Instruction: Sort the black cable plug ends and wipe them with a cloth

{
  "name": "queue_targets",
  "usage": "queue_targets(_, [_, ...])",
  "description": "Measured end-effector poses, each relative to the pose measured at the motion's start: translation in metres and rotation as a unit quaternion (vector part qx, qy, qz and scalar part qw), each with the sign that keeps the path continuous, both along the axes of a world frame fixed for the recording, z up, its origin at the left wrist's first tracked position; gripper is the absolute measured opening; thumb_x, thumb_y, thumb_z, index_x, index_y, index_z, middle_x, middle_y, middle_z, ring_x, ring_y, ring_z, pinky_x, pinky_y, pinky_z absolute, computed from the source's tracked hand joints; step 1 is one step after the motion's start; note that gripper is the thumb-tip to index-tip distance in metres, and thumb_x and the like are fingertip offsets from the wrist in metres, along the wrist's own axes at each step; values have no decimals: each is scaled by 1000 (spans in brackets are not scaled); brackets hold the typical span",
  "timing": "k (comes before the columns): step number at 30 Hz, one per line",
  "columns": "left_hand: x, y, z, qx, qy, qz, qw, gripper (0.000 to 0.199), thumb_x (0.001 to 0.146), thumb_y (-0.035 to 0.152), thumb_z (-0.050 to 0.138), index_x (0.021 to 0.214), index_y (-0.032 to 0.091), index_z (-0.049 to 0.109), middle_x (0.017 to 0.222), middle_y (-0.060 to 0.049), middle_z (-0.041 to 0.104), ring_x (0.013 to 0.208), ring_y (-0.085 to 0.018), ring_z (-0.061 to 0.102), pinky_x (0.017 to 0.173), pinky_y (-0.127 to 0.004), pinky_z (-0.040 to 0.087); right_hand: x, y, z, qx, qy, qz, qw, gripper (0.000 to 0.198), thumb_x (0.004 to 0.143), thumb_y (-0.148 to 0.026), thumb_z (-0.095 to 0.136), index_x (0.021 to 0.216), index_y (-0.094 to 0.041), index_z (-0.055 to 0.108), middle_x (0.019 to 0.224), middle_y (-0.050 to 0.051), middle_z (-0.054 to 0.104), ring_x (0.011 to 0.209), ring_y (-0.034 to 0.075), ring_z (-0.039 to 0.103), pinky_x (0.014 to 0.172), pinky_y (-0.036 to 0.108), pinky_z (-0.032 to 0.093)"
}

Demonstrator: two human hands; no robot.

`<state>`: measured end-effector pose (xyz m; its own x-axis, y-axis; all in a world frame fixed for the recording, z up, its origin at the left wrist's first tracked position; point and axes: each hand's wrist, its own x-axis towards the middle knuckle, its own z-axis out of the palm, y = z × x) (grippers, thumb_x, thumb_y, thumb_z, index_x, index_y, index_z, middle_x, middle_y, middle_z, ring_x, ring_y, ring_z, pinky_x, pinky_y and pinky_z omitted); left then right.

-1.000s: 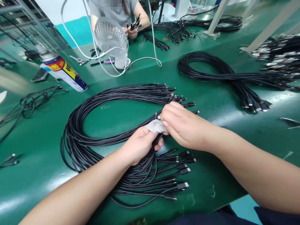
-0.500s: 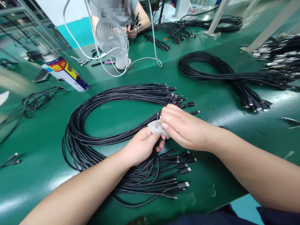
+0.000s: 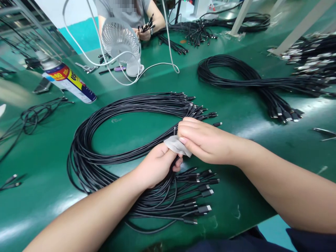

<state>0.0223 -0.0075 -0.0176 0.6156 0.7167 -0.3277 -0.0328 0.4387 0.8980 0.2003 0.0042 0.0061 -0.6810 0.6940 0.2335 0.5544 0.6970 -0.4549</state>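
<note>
A large bundle of black USB cables (image 3: pixel 81 143) lies looped on the green table (image 3: pixel 126 131), its plugs pointing right. Over the bundle, my left hand (image 3: pixel 159 164) is closed around a black cable, most of which its fingers hide. My right hand (image 3: pixel 201 140) pinches a greyish-white cloth or wipe (image 3: pixel 174 144), folded over the cable close to the left thumb. One thin plug tip sticks up beside the right fingers. Both hands nearly touch at the wipe. Below them, several metal-tipped plugs (image 3: pixel 204 209) fan out.
Behind the bundle stand a white fan (image 3: pixel 119 38) with a looping white cord and a spray can (image 3: pixel 72 82). Another cable bundle (image 3: pixel 228 82) lies to the right. Across the table a person (image 3: pixel 147 21) holds several cable ends. Metal tweezers (image 3: pixel 325 133) rest at far right.
The whole view has shifted slightly. The wipe's lower edge is spread out a little more beneath my right hand. Both hands keep their grip.
</note>
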Motion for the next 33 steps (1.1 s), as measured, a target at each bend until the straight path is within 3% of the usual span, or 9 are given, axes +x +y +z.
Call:
queue_targets(7, [-1, 0, 2, 77, 79, -47, 993, 30, 89, 38, 48, 69, 17, 48, 58, 3, 48, 51, -8, 43, 54, -23, 38, -1, 4, -3, 18, 55, 3, 998, 25, 92, -16, 39, 68, -22, 33, 66, -1, 40, 67, 15, 37, 70, 31, 32])
queue_targets(14, [2, -1, 1, -14, 7, 14, 1000, 28, 85, 40, 55, 72, 16, 49, 62, 3, 45, 53, -7, 41, 49, -20, 34, 1, 1, 1, -14, -3, -13, 1000, 22, 95, -19, 34, 73, -21, 37, 74, 2, 46, 74, 17, 39, 73, 33, 34])
queue_targets(19, [0, -1, 1, 8, 31, 1, 999, 27, 87, 36, 54, 70, 15, 51, 60, 2, 48, 52, -7, 43, 50, -21, 36, -3, 6, -9, 16, 86, -11, 996, 23, 92, -17, 39, 70, -21, 36, 68, 0, 43, 69, 15, 39, 71, 31, 34])
queue_targets(25, [1, 1, 3, -35, -38, 21, 998, 34, 85, 43, 59, 70, 14, 50, 66, -2, 56, 53, -7, 44, 48, -20, 34, -7, 7, -5, -34, 162, -107, 980, 26, 90, -18, 42, 65, -22, 36, 60, -3, 42, 59, 12, 40, 59, 26, 33])
queue_targets(29, [1, 2, 5, -51, -63, 19, 997, 34, 86, 42, 59, 70, 13, 50, 86, -10, 66, 53, -6, 45, 49, -21, 34, 4, 13, -6, -102, 285, -189, 934, 29, 94, -33, 46, 67, -22, 42, 58, -4, 42, 54, 11, 39, 54, 26, 32])
queue_targets(33, [0, 2, 7, -65, -85, 4, 994, 37, 85, 44, 61, 69, 13, 49, 97, -16, 69, 54, -7, 49, 49, -22, 34, 16, 27, -22, -216, 457, -215, 835, 31, 90, -48, 54, 75, -21, 49, 66, -3, 49, 60, 12, 47, 58, 26, 39])
